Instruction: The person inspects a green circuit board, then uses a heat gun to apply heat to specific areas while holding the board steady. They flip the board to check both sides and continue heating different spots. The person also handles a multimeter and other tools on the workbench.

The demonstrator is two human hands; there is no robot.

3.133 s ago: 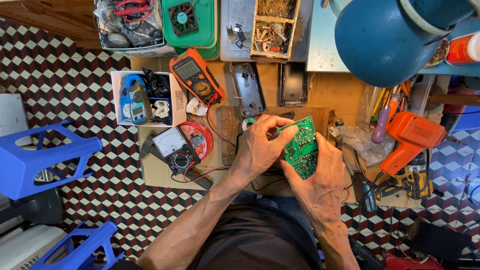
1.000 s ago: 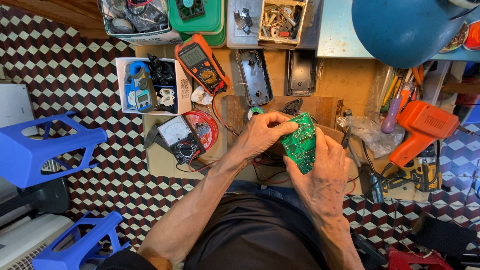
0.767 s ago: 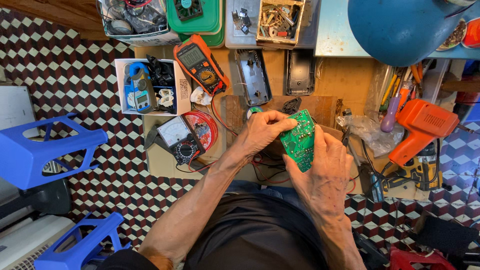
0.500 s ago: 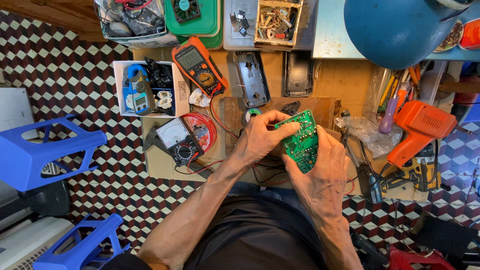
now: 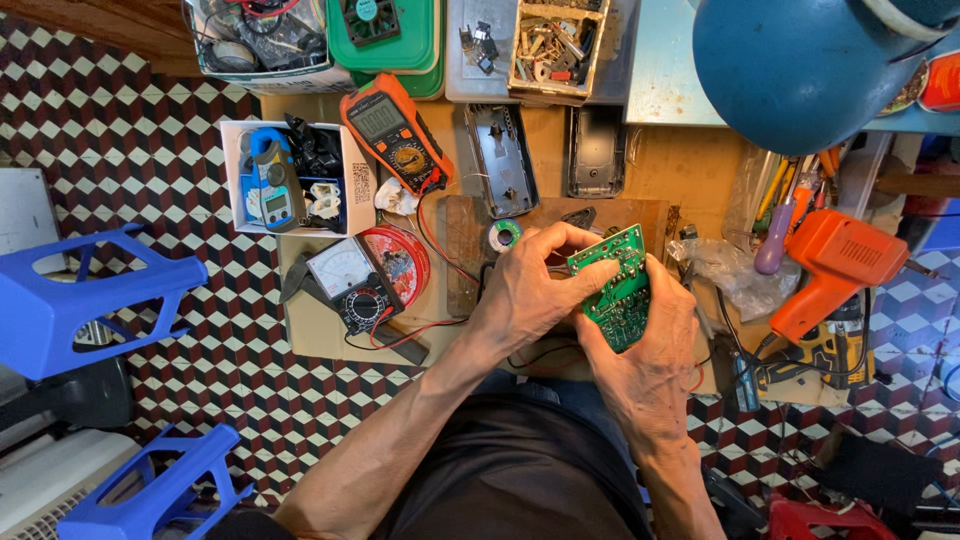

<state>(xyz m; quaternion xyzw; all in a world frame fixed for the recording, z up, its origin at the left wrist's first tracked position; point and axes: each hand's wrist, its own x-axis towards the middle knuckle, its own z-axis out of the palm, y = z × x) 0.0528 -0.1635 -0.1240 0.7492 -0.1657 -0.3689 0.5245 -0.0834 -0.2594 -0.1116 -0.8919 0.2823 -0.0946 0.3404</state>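
Covering much of the green circuit board (image 5: 615,290) at the centre of the frame, the right hand (image 5: 645,365) cups it from below, fingers clamped on its lower edge, while the left hand (image 5: 530,285) pinches its upper left corner. The board tilts above the wooden bench (image 5: 680,180); its small parts are too fine to make out. A blue lamp shade (image 5: 800,60) is cut off at the upper right.
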